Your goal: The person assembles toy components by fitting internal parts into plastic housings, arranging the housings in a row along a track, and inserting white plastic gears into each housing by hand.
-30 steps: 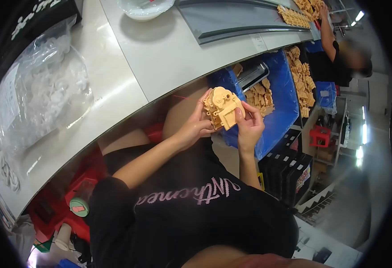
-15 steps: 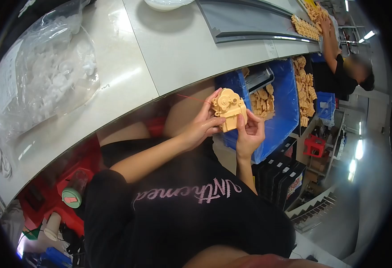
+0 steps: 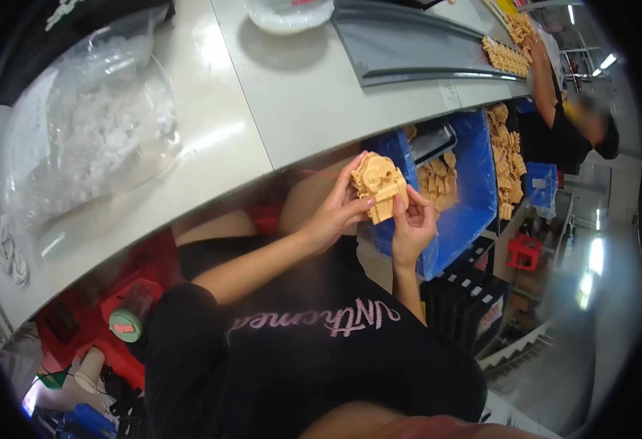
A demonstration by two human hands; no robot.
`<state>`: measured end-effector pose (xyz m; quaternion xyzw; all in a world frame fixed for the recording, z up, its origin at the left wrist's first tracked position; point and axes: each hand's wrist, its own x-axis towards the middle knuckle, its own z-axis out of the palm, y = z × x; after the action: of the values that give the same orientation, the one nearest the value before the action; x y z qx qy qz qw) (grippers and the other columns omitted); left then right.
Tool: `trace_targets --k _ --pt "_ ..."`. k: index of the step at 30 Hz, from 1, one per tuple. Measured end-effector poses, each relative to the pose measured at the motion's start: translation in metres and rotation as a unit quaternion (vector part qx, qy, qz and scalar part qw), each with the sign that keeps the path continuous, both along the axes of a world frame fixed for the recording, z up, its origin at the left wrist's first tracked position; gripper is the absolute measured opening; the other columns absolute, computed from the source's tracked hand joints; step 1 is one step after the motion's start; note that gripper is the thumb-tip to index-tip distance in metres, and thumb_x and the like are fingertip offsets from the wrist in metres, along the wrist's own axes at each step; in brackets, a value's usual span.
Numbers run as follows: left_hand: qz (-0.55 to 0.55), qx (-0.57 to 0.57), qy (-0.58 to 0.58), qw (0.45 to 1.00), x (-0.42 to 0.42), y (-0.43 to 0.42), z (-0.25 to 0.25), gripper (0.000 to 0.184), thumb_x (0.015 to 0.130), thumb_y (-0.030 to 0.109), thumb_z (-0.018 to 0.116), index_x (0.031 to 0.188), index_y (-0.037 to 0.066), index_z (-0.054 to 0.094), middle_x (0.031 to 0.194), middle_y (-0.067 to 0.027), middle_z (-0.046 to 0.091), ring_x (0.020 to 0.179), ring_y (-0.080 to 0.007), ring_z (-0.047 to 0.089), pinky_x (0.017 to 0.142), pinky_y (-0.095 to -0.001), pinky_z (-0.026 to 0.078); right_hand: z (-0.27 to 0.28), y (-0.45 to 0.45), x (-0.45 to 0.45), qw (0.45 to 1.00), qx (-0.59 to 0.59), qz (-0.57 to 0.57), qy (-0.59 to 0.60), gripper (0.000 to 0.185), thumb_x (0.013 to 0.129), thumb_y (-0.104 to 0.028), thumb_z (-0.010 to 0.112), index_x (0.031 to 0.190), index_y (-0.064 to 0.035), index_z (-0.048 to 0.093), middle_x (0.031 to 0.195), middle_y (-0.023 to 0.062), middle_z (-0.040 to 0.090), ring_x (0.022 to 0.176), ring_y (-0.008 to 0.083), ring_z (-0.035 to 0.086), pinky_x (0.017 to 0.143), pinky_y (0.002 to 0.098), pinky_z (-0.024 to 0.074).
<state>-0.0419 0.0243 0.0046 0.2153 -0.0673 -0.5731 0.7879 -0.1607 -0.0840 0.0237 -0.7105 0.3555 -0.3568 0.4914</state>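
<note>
A yellow-orange moulded plastic housing (image 3: pixel 379 179) with a rounded, gear-like raised face and a stepped lower edge is held in front of my body. My left hand (image 3: pixel 333 217) is closed on its left side, the thumb across the lower front and fingers behind. On the other side my right hand (image 3: pixel 414 228) pinches the lower right edge between thumb and fingers. Just past the hands is a blue bin (image 3: pixel 461 233) with similar yellow pieces (image 3: pixel 436 177) and a dark-rimmed clear tray (image 3: pixel 434 140) inside.
A pale worktable (image 3: pixel 299 110) carries a clear bag of white parts (image 3: pixel 109 124), a white bowl (image 3: pixel 289 18) and a grey channel (image 3: pixel 416 44). A co-worker (image 3: pixel 566 128) reaches over yellow parts at the far right. Black cases (image 3: pixel 463 300) stand below the bin; a green-lidded bottle (image 3: pixel 125 324) is lower left.
The housing has turned and tilted slightly in my hands, both of which still hold it. The whole view has shifted a little, so the surroundings appear lower and further right.
</note>
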Motion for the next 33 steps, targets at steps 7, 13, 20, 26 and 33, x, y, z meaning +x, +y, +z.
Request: trace_targets --k 7,13,20,26,33 --pt "0.043 0.070 -0.005 0.997 -0.002 -0.012 -0.017 0.061 0.098 0.017 0.054 0.149 0.018 0.020 0.147 -0.0077 0.032 0.134 -0.0226 0.037 0.100 -0.0414 0.046 0.001 -0.004 0.012 0.999 0.002 0.030 0.030 0.023 0.084 0.000 0.070 0.106 0.0031 0.062 0.095 0.0070 0.066 0.082 0.0108 0.064 0.071 0.0237 0.0519" --pt "0.046 0.097 -0.075 0.991 0.003 -0.013 -0.012 0.056 0.100 0.022 0.050 0.146 0.017 0.020 0.144 -0.0083 0.034 0.131 -0.0243 0.039 0.096 -0.0472 0.049 0.004 -0.006 0.018 0.998 -0.053 0.028 0.020 0.021 0.082 -0.003 0.073 0.101 0.0014 0.065 0.090 0.0057 0.065 0.073 0.0091 0.062 0.064 0.0217 0.0511" --pt "0.049 0.088 -0.110 0.989 -0.005 -0.005 -0.003 0.050 0.100 0.022 0.049 0.144 0.020 0.025 0.143 -0.0072 0.034 0.131 -0.0229 0.039 0.096 -0.0483 0.048 0.023 -0.003 0.010 0.985 -0.163 0.045 0.035 0.024 0.080 -0.005 0.070 0.102 0.0013 0.065 0.098 0.0121 0.061 0.092 0.0225 0.062 0.080 0.0286 0.0497" --pt "0.001 0.082 -0.126 0.989 -0.024 -0.002 -0.005 0.048 0.099 0.021 0.052 0.142 0.018 0.030 0.137 -0.0073 0.040 0.124 -0.0197 0.045 0.094 -0.0399 0.050 0.012 -0.012 0.001 0.979 0.116 0.159 -0.057 0.028 0.085 -0.010 0.067 0.110 0.0017 0.063 0.101 0.0088 0.064 0.093 0.0167 0.062 0.085 0.0262 0.0479" --pt "0.038 0.089 -0.137 0.986 -0.029 0.002 -0.015 0.034 0.096 0.017 0.058 0.126 0.013 0.043 0.123 -0.0046 0.052 0.112 -0.0167 0.054 0.086 -0.0336 0.051 -0.014 -0.022 -0.013 0.979 0.054 0.182 -0.074 0.030 0.083 -0.007 0.073 0.108 0.0062 0.063 0.096 0.0050 0.055 0.090 0.0118 0.058 0.082 0.0234 0.0479"
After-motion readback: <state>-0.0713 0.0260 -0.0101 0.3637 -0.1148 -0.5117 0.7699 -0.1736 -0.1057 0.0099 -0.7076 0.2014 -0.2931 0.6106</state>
